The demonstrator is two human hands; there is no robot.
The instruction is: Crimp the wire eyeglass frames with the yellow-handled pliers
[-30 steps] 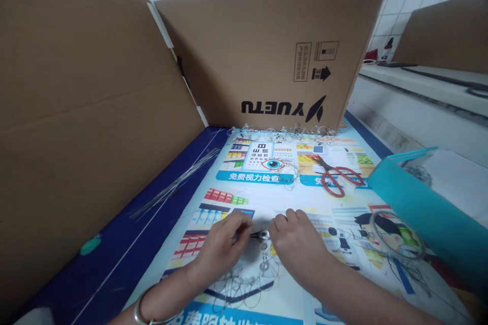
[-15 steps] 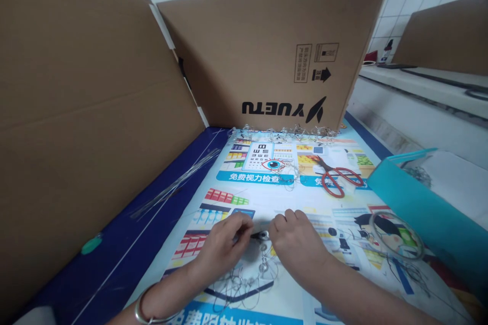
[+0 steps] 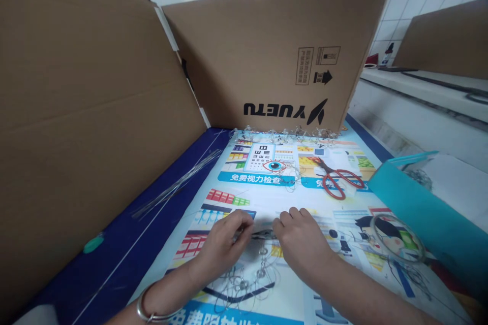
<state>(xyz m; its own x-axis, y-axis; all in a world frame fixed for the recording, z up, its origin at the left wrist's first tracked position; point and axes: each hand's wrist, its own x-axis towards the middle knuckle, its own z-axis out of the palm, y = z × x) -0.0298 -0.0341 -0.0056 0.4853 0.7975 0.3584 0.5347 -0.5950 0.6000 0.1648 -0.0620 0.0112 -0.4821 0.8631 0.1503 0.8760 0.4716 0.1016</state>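
Fine wire with clear beads (image 3: pixel 261 273) hangs below and between my hands, over the printed sheet. My left hand (image 3: pixel 227 238) is closed, thumb and forefinger pinching one end of a thin greyish piece (image 3: pixel 263 234). The other end of that piece runs into my right hand (image 3: pixel 299 236), whose fingers are curled round it with the knuckles up. The short stretch between the two hands looks like twisted wire, but its detail is blurred. My fingertips on the right are hidden behind the hand.
Red-handled scissors (image 3: pixel 339 180) lie beyond my right hand. A clear ring (image 3: pixel 398 238) and a teal box (image 3: pixel 423 203) are at right. Wires (image 3: pixel 177 185) lie left; beaded wire (image 3: pixel 285 136) lines the cardboard wall (image 3: pixel 267 61).
My right hand has moved slightly right, widening the gap between my hands. More of the thin piece shows there, and the hanging beads have shifted.
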